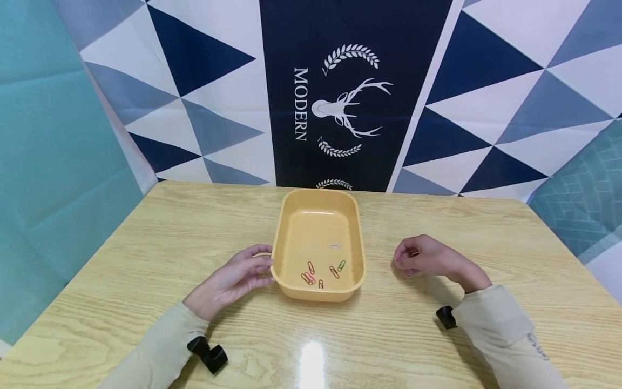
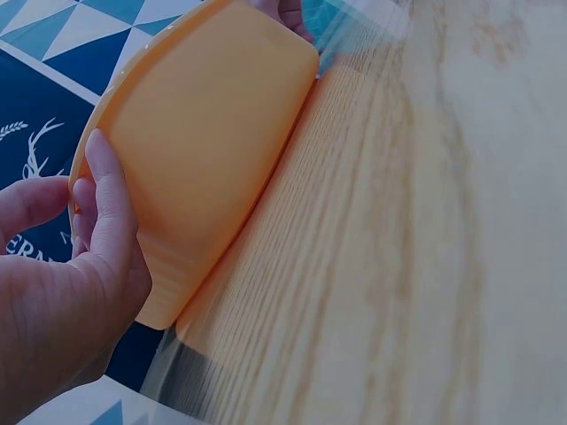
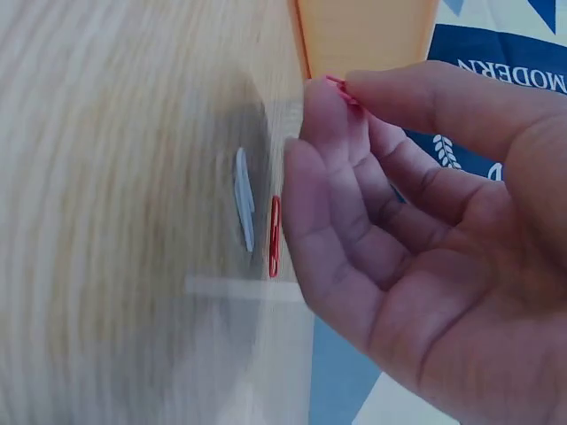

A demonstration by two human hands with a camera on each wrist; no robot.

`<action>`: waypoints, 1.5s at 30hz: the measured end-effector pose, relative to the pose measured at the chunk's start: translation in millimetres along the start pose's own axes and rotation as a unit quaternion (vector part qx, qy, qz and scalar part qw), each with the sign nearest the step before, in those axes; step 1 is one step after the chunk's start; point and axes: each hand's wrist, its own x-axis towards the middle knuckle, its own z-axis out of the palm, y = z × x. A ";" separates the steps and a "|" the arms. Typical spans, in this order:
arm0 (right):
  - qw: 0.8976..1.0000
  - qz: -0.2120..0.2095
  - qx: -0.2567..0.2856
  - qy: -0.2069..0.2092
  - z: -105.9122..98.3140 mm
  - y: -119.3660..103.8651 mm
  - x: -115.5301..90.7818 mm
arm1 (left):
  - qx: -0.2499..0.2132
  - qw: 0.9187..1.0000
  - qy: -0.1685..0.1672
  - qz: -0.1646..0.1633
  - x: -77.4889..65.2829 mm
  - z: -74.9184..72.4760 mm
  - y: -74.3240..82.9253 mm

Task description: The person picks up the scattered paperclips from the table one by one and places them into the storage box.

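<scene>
The left hand rests against the left side of a shallow yellow tray, its fingers loosely extended, the tips touching the rim and outer wall; no firm grip shows. The right hand, to the right of the tray and low over the wooden table, pinches a red paper clip between thumb and forefinger, the other fingers gently curved.

Below that hand, the right wrist view shows a second red clip lying on the table, just beside a slender white item, perhaps a clip or two side by side.

The clips look like thin coated wire: very light, probably springy and hard to break, and a little slick. Lying flat, each offers little to grasp, so fingertips or a nail on the long outer edges would likely serve best. The tray looks like smooth, fairly stiff plastic, light enough to slide if knocked; its raised rim seems the natural place to hold.

The tray has rounded corners and stands upright on its base. Inside, toward the end nearest the person, lie several loose red and pink clips, one green clip and, farther in, a faint white piece, too small to identify.
</scene>
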 end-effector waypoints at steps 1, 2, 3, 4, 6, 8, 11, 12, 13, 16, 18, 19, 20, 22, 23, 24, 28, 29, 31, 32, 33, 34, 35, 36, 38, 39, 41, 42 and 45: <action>1.000 -0.001 0.006 -0.002 -0.5 0.5 0.3 | 0.001 1.000 -0.001 0.000 -0.1 -0.2 -0.1; 1.000 -0.001 0.011 -0.002 -0.9 0.6 0.4 | 0.000 1.000 0.000 -0.001 -0.2 -0.1 -0.4; 1.000 -0.001 0.016 -0.002 -1.3 0.5 0.4 | 0.000 1.000 -0.002 -0.001 -0.2 -0.3 -0.7; 1.000 -0.003 0.020 -0.002 -1.6 0.4 0.5 | -0.001 1.000 -0.002 -0.002 -0.1 -0.5 -0.9; 1.000 -0.005 0.025 0.002 -2.3 -0.6 0.4 | -0.003 1.000 -0.003 -0.003 0.2 -0.3 -0.9; 1.000 -0.004 0.028 0.006 -3.1 -1.6 0.4 | -0.004 1.000 -0.003 -0.003 0.9 -0.6 -1.0; 0.999 -0.002 0.038 0.010 -4.3 -3.5 -0.3 | -0.004 1.000 -0.003 -0.002 1.8 -0.9 -0.9; 0.999 -0.002 0.041 0.010 -4.7 -4.4 -0.8 | -0.004 1.000 -0.006 -0.003 2.0 -1.2 -1.2; 0.999 -0.002 0.044 0.011 -5.1 -5.3 -1.3 | -0.006 1.000 -0.007 -0.004 1.9 -1.0 -1.2; 0.998 -0.011 0.063 0.018 -5.7 -9.9 -3.0 | -0.011 1.000 -0.005 -0.008 2.2 -1.1 -1.5; 0.997 -0.022 0.075 0.028 -5.7 -14.8 -3.4 | -0.013 1.000 -0.004 -0.008 2.7 -0.8 -1.3; 0.996 -0.026 0.080 0.035 -5.4 -17.9 -3.3 | -0.014 1.000 -0.003 -0.007 3.1 -0.5 -1.2; 0.995 -0.030 0.083 0.041 -4.9 -21.4 -3.2 | -0.013 1.000 -0.002 -0.007 3.4 -0.7 -1.1; 0.995 -0.032 0.082 0.055 -3.1 -29.4 -1.9 | -0.013 1.000 -0.003 -0.003 3.4 -0.4 -0.4; 0.995 -0.030 0.078 0.060 -1.7 -33.8 -0.9 | -0.013 1.000 -0.003 -0.003 3.2 -0.5 -0.2; 0.995 -0.028 0.074 0.064 -0.1 -38.2 0.4 | -0.013 1.000 -0.003 -0.003 2.9 -0.5 -0.1; 0.995 -0.020 0.069 0.073 7.8 -55.9 9.1 | -0.012 1.000 -0.002 -0.004 1.7 -1.5 0.0; 0.994 -0.021 0.074 0.074 10.1 -60.0 12.1 | -0.012 1.000 -0.001 -0.005 1.8 -1.8 -0.3; 0.993 -0.032 0.090 0.073 15.8 -67.4 18.5 | -0.010 1.000 -0.001 -0.006 2.0 -1.9 -0.9; 0.992 -0.038 0.099 0.070 18.9 -70.9 21.9 | -0.010 1.000 -0.002 -0.005 2.2 -2.1 -1.2; 0.991 -0.047 0.108 0.067 22.4 -73.9 25.5 | -0.010 1.000 -0.002 -0.005 2.4 -2.1 -1.6; 0.990 -0.052 0.116 0.063 26.1 -76.6 29.2 | -0.011 1.000 -0.002 -0.005 2.5 -2.1 -1.9; 0.989 -0.057 0.123 0.058 30.0 -78.7 32.7 | -0.012 1.000 -0.002 -0.005 2.5 -1.9 -2.3; 0.989 -0.059 0.126 0.054 33.7 -81.1 35.9 | -0.013 1.000 -0.002 -0.004 2.5 -1.8 -2.5; 0.989 -0.056 0.129 0.048 40.7 -84.9 42.6 | -0.016 1.000 -0.002 -0.003 2.7 -1.9 -2.7; 0.989 -0.057 0.128 0.045 44.0 -86.3 45.0 | -0.016 1.000 -0.002 -0.002 2.7 -1.9 -2.7; 0.989 -0.053 0.131 0.040 49.3 -88.2 48.9 | -0.015 1.000 -0.003 0.000 2.3 -2.0 -2.2; 0.989 -0.050 0.131 0.041 51.2 -89.2 50.0 | -0.014 1.000 -0.004 0.001 2.3 -2.3 -2.0; 0.989 -0.053 0.130 0.038 54.6 -88.6 51.6 | -0.011 1.000 -0.006 0.002 1.4 -2.7 -1.4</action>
